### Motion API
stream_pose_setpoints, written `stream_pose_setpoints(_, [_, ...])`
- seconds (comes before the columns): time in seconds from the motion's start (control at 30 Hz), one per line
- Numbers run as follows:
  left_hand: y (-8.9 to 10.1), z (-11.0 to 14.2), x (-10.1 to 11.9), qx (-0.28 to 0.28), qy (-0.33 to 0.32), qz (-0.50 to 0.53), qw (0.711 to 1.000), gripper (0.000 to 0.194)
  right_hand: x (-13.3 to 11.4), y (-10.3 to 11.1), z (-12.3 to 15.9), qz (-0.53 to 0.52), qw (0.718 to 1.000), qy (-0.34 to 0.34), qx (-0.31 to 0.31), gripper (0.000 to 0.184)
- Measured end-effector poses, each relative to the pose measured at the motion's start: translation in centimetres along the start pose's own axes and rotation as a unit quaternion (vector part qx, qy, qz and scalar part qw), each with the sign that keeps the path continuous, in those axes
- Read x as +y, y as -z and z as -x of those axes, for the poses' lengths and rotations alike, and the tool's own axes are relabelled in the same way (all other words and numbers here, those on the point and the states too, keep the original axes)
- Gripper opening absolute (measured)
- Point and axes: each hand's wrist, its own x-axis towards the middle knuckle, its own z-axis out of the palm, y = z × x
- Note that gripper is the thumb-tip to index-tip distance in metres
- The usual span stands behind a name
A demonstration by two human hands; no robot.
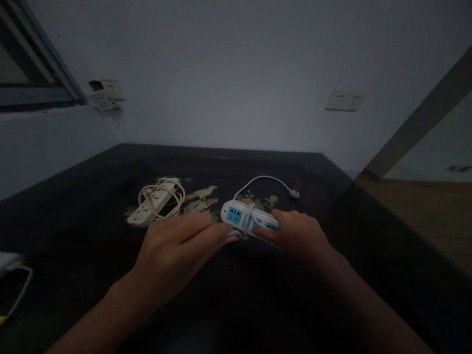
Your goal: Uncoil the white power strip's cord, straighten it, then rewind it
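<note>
A white power strip [240, 215] with blue socket faces is held above the dark table, tilted down to the right. Its white cord [250, 219] wraps around the middle, and the free end arcs behind it to a plug [294, 193]. My right hand [297, 231] grips the strip's right end, thumb on the near side. My left hand [184, 243] is closed at the near left side, its fingertips pinching a loop of the cord. The fingers partly hide the pinched cord and the strip's right end.
Left of my hands, a second white power strip [154, 202] lies with its cord coiled around it. The black table [221, 164] has a flower and bird print. Wall sockets [345, 101] are at the back; a white object [11, 260] with a cord sits far left.
</note>
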Motion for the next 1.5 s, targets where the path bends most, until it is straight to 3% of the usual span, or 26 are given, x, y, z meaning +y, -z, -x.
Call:
stream_pose_setpoints(0.23, [0.6,-0.1,-2.2,-0.092,0.068,0.078,0.99,0.023,-2.2,0.5,1.7,0.016,0.989,0.146,0.007,0.047])
stream_pose_setpoints(0.37, [0.1,-0.3,-2.7,-0.128,0.104,0.13,0.978,0.023,-2.8,0.4,2.3,0.019,0.981,0.193,0.001,0.044])
stream_pose_setpoints(0.7, [-0.2,-0.8,-3.7,-0.131,0.185,0.279,0.933,0.012,-4.0,1.4,4.1,0.006,0.961,0.273,0.032,0.041])
stream_pose_setpoints(0.83, [-0.3,-0.8,-4.2,-0.16,0.217,0.364,0.892,0.017,-4.4,1.6,4.8,-0.014,0.945,0.315,0.084,0.035])
stream_pose_setpoints(1.0, [-1.2,-0.3,-4.3,-0.19,0.251,0.502,0.806,0.028,-4.1,2.7,5.5,-0.057,0.904,0.381,0.185,0.032])
stream_pose_setpoints(1.13, [-2.3,-0.1,-3.3,-0.18,0.261,0.545,0.777,0.035,-3.4,3.7,5.8,-0.094,0.89,0.375,0.243,0.033])
stream_pose_setpoints(1.23, [-3.0,0.1,-2.7,-0.176,0.255,0.543,0.78,0.045,-2.9,3.9,5.9,-0.126,0.879,0.363,0.283,0.043])
stream_pose_setpoints(1.3, [-3.2,0.1,-2.5,-0.164,0.218,0.533,0.801,0.048,-2.8,3.8,5.9,-0.14,0.876,0.35,0.3,0.045])
stream_pose_setpoints(1.4, [-3.1,-0.2,-1.4,-0.137,0.156,0.462,0.862,0.042,-2.8,3.9,6.1,-0.159,0.874,0.328,0.322,0.041])
stream_pose_setpoints(1.5, [-3.6,-0.3,1.1,-0.094,0.163,0.355,0.916,0.035,-2.6,4.2,6.3,-0.191,0.864,0.317,0.341,0.036])
